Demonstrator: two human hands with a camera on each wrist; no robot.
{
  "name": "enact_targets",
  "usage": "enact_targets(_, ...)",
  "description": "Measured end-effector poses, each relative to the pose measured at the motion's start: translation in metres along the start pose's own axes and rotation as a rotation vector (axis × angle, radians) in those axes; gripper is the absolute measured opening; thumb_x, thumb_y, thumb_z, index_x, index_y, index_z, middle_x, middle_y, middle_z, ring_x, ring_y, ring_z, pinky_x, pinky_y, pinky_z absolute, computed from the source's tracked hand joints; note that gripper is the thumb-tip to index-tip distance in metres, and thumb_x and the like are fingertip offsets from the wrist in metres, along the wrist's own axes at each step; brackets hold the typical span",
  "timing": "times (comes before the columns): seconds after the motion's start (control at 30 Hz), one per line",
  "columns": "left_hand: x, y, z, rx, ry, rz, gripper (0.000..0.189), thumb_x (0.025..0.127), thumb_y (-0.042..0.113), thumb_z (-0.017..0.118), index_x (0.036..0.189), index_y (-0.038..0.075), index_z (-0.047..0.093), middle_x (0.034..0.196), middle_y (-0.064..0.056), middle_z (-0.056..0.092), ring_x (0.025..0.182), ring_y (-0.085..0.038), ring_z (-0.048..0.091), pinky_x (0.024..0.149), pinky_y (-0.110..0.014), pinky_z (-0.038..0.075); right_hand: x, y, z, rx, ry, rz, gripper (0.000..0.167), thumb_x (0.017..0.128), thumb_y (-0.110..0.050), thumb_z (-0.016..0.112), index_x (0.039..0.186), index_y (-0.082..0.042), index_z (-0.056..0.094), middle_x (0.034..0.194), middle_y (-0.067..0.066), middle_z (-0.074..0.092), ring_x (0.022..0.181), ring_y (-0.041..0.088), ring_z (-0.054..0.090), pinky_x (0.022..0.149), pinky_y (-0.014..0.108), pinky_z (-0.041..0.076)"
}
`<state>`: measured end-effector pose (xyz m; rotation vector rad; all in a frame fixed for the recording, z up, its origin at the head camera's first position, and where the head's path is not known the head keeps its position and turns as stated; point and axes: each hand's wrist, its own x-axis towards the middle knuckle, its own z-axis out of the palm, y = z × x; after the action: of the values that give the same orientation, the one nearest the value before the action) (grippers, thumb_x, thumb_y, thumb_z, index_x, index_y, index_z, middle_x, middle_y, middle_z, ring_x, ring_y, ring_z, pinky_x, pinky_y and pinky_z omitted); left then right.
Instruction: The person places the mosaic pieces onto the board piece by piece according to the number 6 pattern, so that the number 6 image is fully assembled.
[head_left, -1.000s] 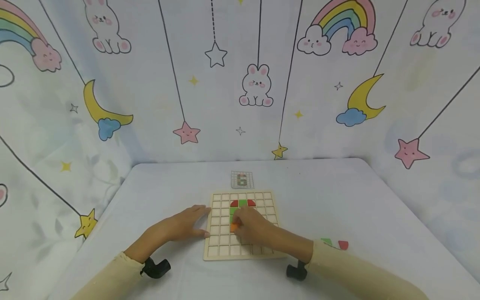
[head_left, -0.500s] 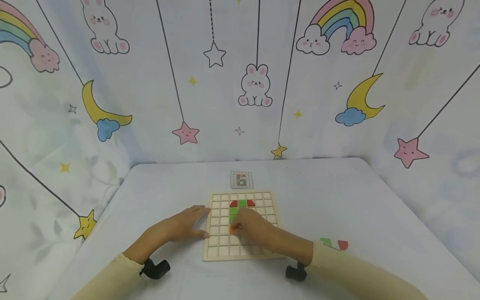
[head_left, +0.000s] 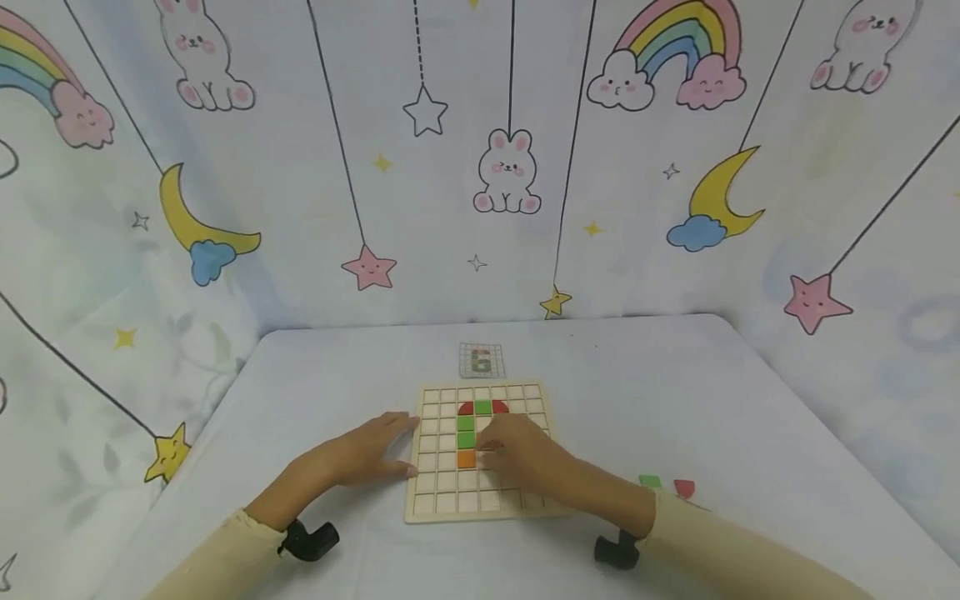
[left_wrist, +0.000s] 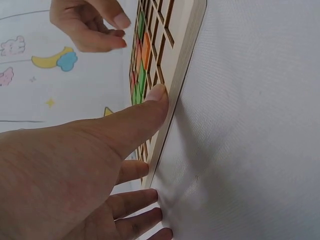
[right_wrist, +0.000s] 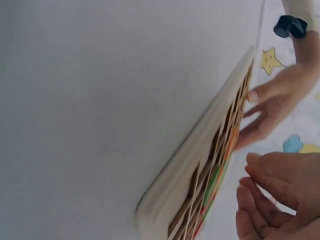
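Note:
A wooden grid board (head_left: pixel 446 482) lies on the table. My left hand (head_left: pixel 367 450) rests at its left edge, fingers straight and spread; in the left wrist view the thumb (left_wrist: pixel 157 93) touches the rim. An orange square tile (head_left: pixel 467 459) sits in a cell beneath two green tiles (head_left: pixel 466 432). Above them are a red rounded tile (head_left: pixel 466 408), a green tile (head_left: pixel 483 407) and another red tile (head_left: pixel 500 407). Over the board's middle is my right hand (head_left: pixel 521 450), loosely curled, apart from the tiles; no piece shows between its fingertips. It hides some cells.
Behind the board lies a clear gridded card (head_left: pixel 482 361) with a coloured figure resembling a 6. To the right, a loose green piece (head_left: pixel 650 482) and a loose red piece (head_left: pixel 684 488) lie near my right sleeve (head_left: pixel 720 533). A patterned cloth (head_left: pixel 465 208) hangs at the back.
My right hand has let go of the orange tile and moved right, off it. That tile now lies uncovered in its cell. My left hand stays at the board's edge.

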<state>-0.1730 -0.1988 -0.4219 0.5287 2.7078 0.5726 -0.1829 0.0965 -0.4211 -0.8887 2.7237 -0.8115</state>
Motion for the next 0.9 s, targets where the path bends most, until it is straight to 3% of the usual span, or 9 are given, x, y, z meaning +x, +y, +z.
enact_targets(0.17,0.000,0.000,0.000,-0.024,0.008,0.003,0.086,0.095,0.046,0.078,0.161,0.005,0.041,0.165,-0.024,0.038,0.154,-0.043,0.036,0.125,-0.059,0.034,-0.021,0.020,-0.025,0.085,0.083,0.040,0.016,0.097,-0.016,0.078,0.113,-0.016,0.079,0.104,-0.010,0.071,0.099,0.011,0.063,0.089,0.036,0.059)
enact_targets(0.27,-0.001,0.001,0.000,-0.026,0.009,0.006,0.086,0.095,0.047,0.078,0.161,0.005,0.041,0.165,-0.024,0.038,0.154,-0.043,0.035,0.125,-0.059,0.033,-0.036,0.037,-0.040,0.086,0.140,0.033,0.016,0.096,-0.016,0.078,0.112,-0.018,0.078,0.103,-0.012,0.071,0.099,0.011,0.064,0.092,0.042,0.060)
enact_targets(0.43,-0.002,0.000,-0.001,-0.027,0.007,0.017,0.085,0.095,0.046,0.077,0.160,0.004,0.041,0.165,-0.025,0.038,0.154,-0.043,0.035,0.125,-0.060,0.033,-0.065,0.067,-0.067,0.089,0.185,0.099,0.020,0.098,-0.024,0.077,0.116,-0.018,0.077,0.110,-0.009,0.074,0.104,0.013,0.067,0.097,0.046,0.061)
enact_targets(0.7,-0.004,-0.001,-0.003,-0.027,0.008,0.019,0.085,0.096,0.045,0.078,0.160,0.003,0.041,0.165,-0.025,0.037,0.154,-0.044,0.035,0.125,-0.061,0.033,-0.111,0.115,-0.106,0.154,0.125,0.169,0.037,0.100,-0.032,0.075,0.129,-0.009,0.072,0.125,0.007,0.074,0.117,0.026,0.070,0.096,0.037,0.063)
enact_targets(0.9,-0.002,-0.002,0.000,-0.037,0.011,0.029,0.086,0.096,0.046,0.077,0.160,0.003,0.040,0.165,-0.026,0.037,0.154,-0.044,0.034,0.125,-0.061,0.032,-0.147,0.151,-0.118,0.185,0.050,0.201,0.038,0.101,-0.030,0.074,0.132,-0.008,0.070,0.129,0.007,0.073,0.117,0.020,0.068,0.090,0.019,0.058)
